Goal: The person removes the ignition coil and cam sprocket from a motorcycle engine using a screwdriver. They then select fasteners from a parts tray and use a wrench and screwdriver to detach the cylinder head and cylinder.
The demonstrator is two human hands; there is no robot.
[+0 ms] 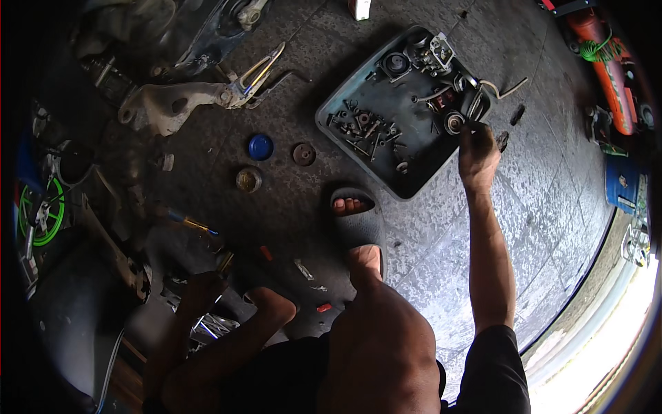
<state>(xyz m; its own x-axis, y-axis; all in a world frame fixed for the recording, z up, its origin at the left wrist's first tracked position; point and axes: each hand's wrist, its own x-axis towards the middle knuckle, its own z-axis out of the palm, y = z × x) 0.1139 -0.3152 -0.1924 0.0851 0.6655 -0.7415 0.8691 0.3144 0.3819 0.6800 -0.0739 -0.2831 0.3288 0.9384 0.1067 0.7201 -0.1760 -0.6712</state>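
Observation:
My right hand [480,157] is at the right rim of a dark plastic tray [329,109], its fingers curled; whatever is in them is hidden. Beside its fingertips, inside the tray, sits a round metal part [454,123]. Loose bolts and screws [369,131] lie across the tray's left side, and a carburetor-like metal part [434,54] rests at its far end. In deep shadow at lower left, my left hand [201,292] has its fingers closed near a short brassy piece [225,262]; what they grip is too dark to make out.
A blue lid [261,147], a dark round disc [304,154] and an open tin [248,180] sit on the floor left of the tray. Motorcycle parts, including a swingarm-like metal arm [176,103], crowd the left. A red floor jack [614,86] stands far right. My sandalled foot [358,217] is near the tray.

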